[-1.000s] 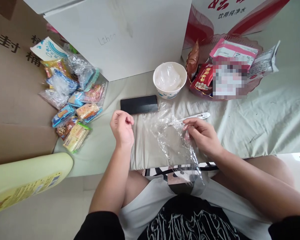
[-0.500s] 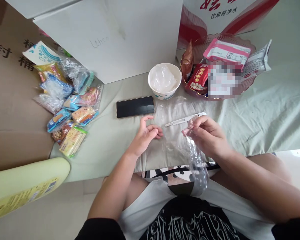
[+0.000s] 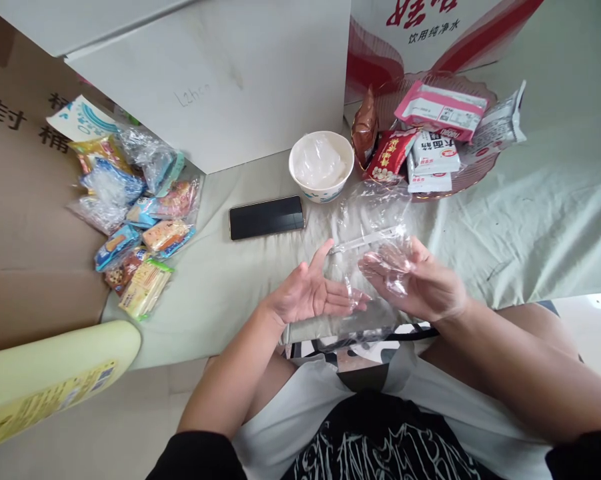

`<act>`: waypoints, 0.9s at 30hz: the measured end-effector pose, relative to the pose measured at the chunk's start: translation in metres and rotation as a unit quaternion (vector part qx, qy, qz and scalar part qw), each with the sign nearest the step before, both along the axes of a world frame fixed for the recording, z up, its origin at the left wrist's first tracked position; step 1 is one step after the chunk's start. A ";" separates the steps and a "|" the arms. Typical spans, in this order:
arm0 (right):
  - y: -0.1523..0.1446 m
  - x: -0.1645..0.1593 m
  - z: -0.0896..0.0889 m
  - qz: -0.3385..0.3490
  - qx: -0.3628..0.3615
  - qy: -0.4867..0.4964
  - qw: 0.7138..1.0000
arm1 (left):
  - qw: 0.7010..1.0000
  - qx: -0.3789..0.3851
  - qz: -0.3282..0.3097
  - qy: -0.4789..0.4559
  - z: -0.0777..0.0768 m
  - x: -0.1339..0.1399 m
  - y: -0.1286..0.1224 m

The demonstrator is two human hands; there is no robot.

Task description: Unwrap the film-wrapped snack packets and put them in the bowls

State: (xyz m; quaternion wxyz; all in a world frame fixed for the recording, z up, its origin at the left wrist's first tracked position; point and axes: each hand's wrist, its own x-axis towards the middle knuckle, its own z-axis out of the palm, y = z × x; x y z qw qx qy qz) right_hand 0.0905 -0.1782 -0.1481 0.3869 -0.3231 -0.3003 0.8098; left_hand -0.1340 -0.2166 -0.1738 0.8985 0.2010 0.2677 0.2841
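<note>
A crinkled clear plastic bag [image 3: 375, 213] spreads between my hands and hangs down toward the table's front edge. My right hand [image 3: 423, 283] has the film across its fingers and palm, the thumb bent against it. My left hand [image 3: 313, 293] is open, palm up, with its fingertips at the film's left side; whether they touch it I cannot tell. Under the film lies a slim white pen-like tool [image 3: 367, 239]. Just beyond stands a white paper bowl [image 3: 320, 193] with clear plastic inside.
A black phone [image 3: 267, 218] lies left of the bowl. A pink scalloped dish [image 3: 473, 173] holds several wrapped snacks at the right. More packaged snacks [image 3: 145, 287] are heaped at the left, beside a cardboard box [image 3: 30, 200]. White boxes [image 3: 220, 87] stand behind.
My right hand has gone from a pinch to straighter fingers under the film, and the bag has spread wider and higher. My left hand has moved right and down, its fingers now extended.
</note>
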 end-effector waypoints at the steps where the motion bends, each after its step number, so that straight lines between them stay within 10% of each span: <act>1: 0.000 0.000 0.002 -0.002 -0.023 0.007 1.000 | 1.000 0.007 0.009 0.002 0.000 0.000 -0.001; 8: -0.005 -0.019 -0.009 0.026 -0.065 -0.019 0.997 | 0.976 0.068 0.192 0.078 0.003 -0.001 0.004; 13: -0.001 -0.024 -0.025 -0.088 0.002 -0.150 0.985 | 0.970 0.082 0.190 0.129 0.007 -0.007 0.007; 17: -0.003 -0.023 -0.029 -0.055 0.098 -0.202 0.973 | 0.957 0.073 0.213 0.181 0.008 -0.003 0.007; 27: -0.003 -0.017 -0.026 -0.012 0.161 -0.229 0.960 | 0.856 0.229 0.346 0.308 -0.008 -0.008 0.007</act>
